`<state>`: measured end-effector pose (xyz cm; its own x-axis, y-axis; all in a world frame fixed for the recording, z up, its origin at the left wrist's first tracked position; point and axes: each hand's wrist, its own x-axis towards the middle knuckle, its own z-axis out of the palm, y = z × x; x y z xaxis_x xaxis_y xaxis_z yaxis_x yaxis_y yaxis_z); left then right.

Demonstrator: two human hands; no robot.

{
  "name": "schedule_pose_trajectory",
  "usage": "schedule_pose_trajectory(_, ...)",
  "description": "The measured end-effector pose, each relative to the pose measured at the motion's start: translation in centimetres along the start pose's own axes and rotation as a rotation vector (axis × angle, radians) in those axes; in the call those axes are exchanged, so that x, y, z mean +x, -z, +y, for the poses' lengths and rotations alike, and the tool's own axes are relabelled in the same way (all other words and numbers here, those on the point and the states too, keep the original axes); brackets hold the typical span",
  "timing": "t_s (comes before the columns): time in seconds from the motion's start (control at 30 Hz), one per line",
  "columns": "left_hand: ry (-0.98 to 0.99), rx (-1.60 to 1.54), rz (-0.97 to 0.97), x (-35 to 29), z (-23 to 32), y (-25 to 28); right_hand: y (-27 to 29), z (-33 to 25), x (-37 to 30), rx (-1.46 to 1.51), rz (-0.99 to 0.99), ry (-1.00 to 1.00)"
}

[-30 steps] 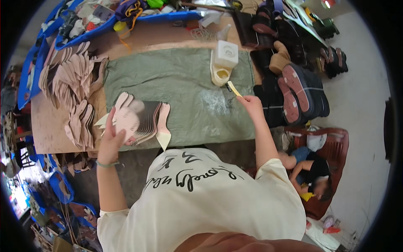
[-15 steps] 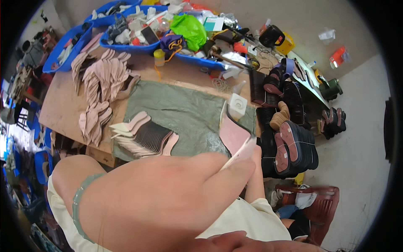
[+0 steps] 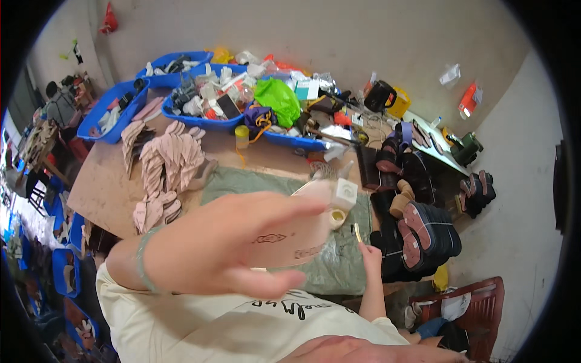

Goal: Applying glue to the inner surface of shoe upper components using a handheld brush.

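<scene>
Over on your far left, at least three blue tubs [image 3: 59,278] stand low beside the one wooden table [image 3: 103,199]; at least four blue trays [image 3: 128,120] line its left and back edges; three heaps of pink pieces [image 3: 172,154] lie on the bare wood, too overlapped to count. Your hands are apart; your left hand [image 3: 209,245] is up close to the camera, blurred, fingers and thumb spread about one printed pink piece [image 3: 290,241], which shows in front of the one green sheet [image 3: 257,180]; you cannot tell here whether they pinch it. Further right stand one white container [image 3: 345,192] and, just beside it, one open jar [image 3: 339,225]; near the jar, your right hand [image 3: 371,257] is closed round one brush [image 3: 357,232], its dark bristles upward; past that lies a dark bundle showing two pink soles [image 3: 428,225]; at lower right is one red-brown chair [image 3: 490,299].
</scene>
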<state>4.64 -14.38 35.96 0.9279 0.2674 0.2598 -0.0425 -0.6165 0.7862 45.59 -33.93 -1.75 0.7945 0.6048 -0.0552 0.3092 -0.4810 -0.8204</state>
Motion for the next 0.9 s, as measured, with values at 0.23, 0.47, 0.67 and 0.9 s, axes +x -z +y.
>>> schedule_pose_trajectory(0.23,0.482,-0.544,-0.067,-5.0,-9.5,-2.0,0.0,-2.3,-1.5,-0.037,0.028,-0.02)
schedule_pose_trajectory(0.47,0.829,-0.674,0.074,-8.7,-16.6,-5.8,-0.2,-6.2,2.1,-0.292,0.008,0.093)
schedule_pose_trajectory(0.67,0.89,-0.749,0.376,-7.1,-17.1,-9.4,-0.3,-5.1,5.7,-0.258,-0.116,0.014)
schedule_pose_trajectory(0.9,1.021,-0.591,0.464,-2.6,-15.6,-13.6,-1.8,-2.5,12.6,-0.339,-0.322,-0.056)
